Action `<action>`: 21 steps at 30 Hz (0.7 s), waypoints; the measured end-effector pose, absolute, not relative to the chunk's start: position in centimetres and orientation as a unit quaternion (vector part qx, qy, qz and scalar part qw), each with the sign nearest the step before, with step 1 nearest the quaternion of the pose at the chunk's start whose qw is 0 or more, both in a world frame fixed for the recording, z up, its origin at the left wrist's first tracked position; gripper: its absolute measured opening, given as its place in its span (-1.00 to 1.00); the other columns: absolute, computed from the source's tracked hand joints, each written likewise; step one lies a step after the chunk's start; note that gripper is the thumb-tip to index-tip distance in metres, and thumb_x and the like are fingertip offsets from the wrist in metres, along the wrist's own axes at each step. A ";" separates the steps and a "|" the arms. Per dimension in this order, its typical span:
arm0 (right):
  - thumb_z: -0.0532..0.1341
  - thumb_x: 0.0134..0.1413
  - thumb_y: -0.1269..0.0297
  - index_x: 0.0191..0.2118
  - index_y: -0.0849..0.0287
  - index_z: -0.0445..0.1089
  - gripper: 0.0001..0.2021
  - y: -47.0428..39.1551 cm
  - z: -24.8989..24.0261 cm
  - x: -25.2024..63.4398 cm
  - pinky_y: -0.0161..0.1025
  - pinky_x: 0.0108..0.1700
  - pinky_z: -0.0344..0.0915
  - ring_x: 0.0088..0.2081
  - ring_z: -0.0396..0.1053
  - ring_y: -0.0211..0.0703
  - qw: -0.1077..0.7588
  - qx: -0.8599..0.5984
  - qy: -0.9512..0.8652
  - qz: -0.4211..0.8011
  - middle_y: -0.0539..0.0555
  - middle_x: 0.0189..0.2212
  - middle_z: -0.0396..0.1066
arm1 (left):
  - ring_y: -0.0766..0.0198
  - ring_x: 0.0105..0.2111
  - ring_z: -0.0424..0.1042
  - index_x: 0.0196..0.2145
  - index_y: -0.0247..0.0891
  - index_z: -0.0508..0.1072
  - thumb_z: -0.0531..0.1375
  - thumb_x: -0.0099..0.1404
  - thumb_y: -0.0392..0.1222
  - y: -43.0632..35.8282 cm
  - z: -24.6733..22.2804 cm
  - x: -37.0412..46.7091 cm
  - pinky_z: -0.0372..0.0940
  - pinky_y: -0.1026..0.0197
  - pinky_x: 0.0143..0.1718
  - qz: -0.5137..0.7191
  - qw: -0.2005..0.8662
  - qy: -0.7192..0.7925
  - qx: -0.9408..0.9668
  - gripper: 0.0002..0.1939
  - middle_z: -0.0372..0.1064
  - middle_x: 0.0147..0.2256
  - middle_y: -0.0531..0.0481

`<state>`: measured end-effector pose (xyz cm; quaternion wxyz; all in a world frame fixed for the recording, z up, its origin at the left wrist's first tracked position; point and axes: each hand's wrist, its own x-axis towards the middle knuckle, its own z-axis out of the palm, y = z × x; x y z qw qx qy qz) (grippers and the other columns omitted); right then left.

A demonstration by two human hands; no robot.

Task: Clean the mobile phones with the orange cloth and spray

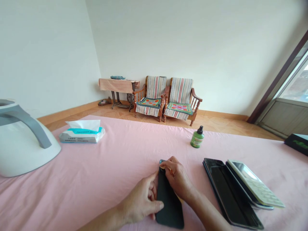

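A dark smartphone (169, 203) lies on the pink cloth with its back up, its camera end pointing away from me. My left hand (144, 199) grips its left edge, thumb pressed on the back and fingers curled at the side. At the camera end, my right hand (176, 176) is closed, its thumb and fingertips pinched together over the camera area. Whatever those fingertips may hold is too small or hidden to make out. To the right lie a black phone (231, 192) stacked on another and a white phone with a keypad (255, 183) stacked on more devices.
A green bottle with a black cap (197, 137) stands beyond my hands. At left are a tissue pack (81, 134) and a white, grey-handled container (26, 141). A black box (298, 144) sits at the far right. Two wooden chairs (180, 96) stand against the wall.
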<state>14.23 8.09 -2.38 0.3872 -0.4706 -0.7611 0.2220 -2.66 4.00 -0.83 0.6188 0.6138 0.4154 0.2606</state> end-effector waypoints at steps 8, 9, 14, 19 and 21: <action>0.02 0.01 0.64 -0.32 0.18 0.43 -0.70 8.3 -2.6 14.2 -0.35 -0.30 0.28 -0.36 0.32 -0.27 0.383 -0.477 -0.764 0.204 0.02 -0.40 0.26 | 0.45 -0.66 0.29 0.17 -0.31 0.07 0.19 -0.03 -0.47 4.0 -0.7 -2.6 0.26 0.43 -0.69 0.248 0.613 0.413 0.626 -0.21 0.29 -0.49 0.11; 0.02 0.02 0.63 -0.29 0.18 0.43 -0.69 8.4 -2.7 14.1 -0.34 -0.29 0.28 -0.35 0.31 -0.27 0.382 -0.479 -0.764 0.200 0.03 -0.38 0.26 | 0.44 -0.66 0.29 0.17 -0.31 0.07 0.18 -0.03 -0.47 4.0 -0.7 -2.6 0.27 0.42 -0.69 0.246 0.613 0.415 0.626 -0.22 0.29 -0.49 0.12; 0.00 0.00 0.66 -0.25 0.17 0.45 -0.64 9.1 -3.0 13.8 -0.34 -0.29 0.26 -0.35 0.29 -0.26 0.370 -0.501 -0.761 0.182 0.05 -0.36 0.24 | 0.43 -0.66 0.30 0.12 -0.35 0.13 0.19 -0.02 -0.47 4.2 -0.4 -2.7 0.28 0.41 -0.68 0.238 0.614 0.414 0.629 -0.28 0.29 -0.50 0.13; -0.01 -0.06 0.68 -0.32 0.21 0.44 -0.64 9.4 -2.7 13.8 -0.32 -0.27 0.26 -0.35 0.30 -0.22 0.367 -0.527 -0.748 0.167 0.07 -0.38 0.25 | 0.44 -0.66 0.31 0.10 -0.34 0.17 0.19 -0.03 -0.48 4.1 -0.4 -2.7 0.27 0.44 -0.69 0.247 0.617 0.406 0.627 -0.31 0.30 -0.50 0.11; -0.01 -0.09 0.68 -0.34 0.21 0.43 -0.65 9.2 -2.6 13.7 -0.32 -0.27 0.26 -0.35 0.30 -0.22 0.369 -0.538 -0.741 0.162 0.08 -0.38 0.26 | 0.44 -0.66 0.30 0.10 -0.34 0.17 0.18 -0.03 -0.49 4.1 -0.4 -2.6 0.27 0.44 -0.69 0.248 0.616 0.404 0.630 -0.31 0.29 -0.50 0.11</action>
